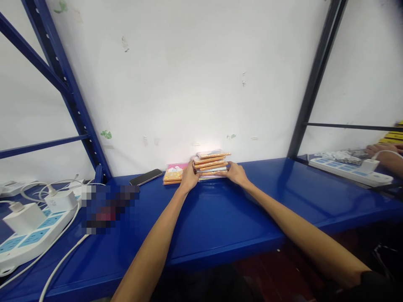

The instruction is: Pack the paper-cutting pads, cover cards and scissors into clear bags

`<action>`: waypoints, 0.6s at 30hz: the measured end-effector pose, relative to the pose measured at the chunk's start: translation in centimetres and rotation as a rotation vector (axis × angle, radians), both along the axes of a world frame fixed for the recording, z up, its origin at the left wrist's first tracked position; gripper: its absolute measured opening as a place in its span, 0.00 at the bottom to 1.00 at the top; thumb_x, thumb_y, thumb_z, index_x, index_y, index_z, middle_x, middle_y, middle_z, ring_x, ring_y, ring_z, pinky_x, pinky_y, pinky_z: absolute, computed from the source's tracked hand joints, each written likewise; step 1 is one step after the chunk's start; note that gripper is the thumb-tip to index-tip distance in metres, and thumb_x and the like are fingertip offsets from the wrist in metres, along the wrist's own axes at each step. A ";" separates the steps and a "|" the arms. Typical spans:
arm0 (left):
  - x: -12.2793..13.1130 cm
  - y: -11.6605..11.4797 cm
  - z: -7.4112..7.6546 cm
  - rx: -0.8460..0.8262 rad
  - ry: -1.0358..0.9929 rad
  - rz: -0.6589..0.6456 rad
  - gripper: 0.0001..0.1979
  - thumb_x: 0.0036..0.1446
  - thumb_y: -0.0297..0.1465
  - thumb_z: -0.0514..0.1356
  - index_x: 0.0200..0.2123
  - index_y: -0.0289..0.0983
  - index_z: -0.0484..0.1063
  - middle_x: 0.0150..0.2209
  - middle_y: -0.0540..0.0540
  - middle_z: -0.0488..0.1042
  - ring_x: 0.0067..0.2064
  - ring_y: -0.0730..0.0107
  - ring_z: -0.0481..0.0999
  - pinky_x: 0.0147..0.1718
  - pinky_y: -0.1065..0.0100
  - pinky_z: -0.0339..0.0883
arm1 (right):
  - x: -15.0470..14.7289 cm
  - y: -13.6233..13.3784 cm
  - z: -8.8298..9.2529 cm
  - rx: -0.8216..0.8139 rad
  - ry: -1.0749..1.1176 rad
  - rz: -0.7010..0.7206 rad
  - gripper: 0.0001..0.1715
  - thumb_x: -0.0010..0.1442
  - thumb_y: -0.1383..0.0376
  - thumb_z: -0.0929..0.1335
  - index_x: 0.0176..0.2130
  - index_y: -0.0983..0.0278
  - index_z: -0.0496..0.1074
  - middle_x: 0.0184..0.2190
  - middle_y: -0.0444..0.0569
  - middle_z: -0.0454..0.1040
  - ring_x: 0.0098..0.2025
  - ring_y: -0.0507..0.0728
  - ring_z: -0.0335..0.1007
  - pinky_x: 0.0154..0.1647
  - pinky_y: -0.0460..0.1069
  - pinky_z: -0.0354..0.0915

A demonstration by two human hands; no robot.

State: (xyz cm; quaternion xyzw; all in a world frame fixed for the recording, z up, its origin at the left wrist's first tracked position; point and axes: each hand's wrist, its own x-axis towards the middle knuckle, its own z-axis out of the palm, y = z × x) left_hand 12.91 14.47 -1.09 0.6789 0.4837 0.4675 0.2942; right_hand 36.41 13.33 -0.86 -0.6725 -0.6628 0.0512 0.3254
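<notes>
Currently, left hand [189, 178] and right hand [234, 174] grip opposite sides of a stack [210, 164] of orange-edged packets, resting on the blue counter [220, 222]. Touching the stack's left side: pink packet [174, 173]. Farther left: phone [146, 177], power strip [31, 239], charger [23, 218]. Far right: co-worker's hand [379, 149].

Bright, even light washes the white wall [189, 75], with a hot glare just above the stacked packets [210, 165] and a sheen on the glossy blue desk [220, 222]. Wide-angle distortion tilts the rack uprights [67, 96] near the edges, and a pixelated blur [110, 208] hides one patch at left.
</notes>
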 end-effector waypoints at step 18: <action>0.2 0.5 -0.9 -0.077 -0.152 -0.207 0.23 0.66 0.33 0.64 0.62 0.39 0.67 0.61 0.39 0.70 0.53 0.55 0.77 0.47 0.52 0.78 | 0.5 0.2 -0.3 0.003 -0.060 0.002 0.26 0.59 0.44 0.74 0.43 0.61 0.73 0.38 0.53 0.82 0.42 0.65 0.78 0.33 0.48 0.57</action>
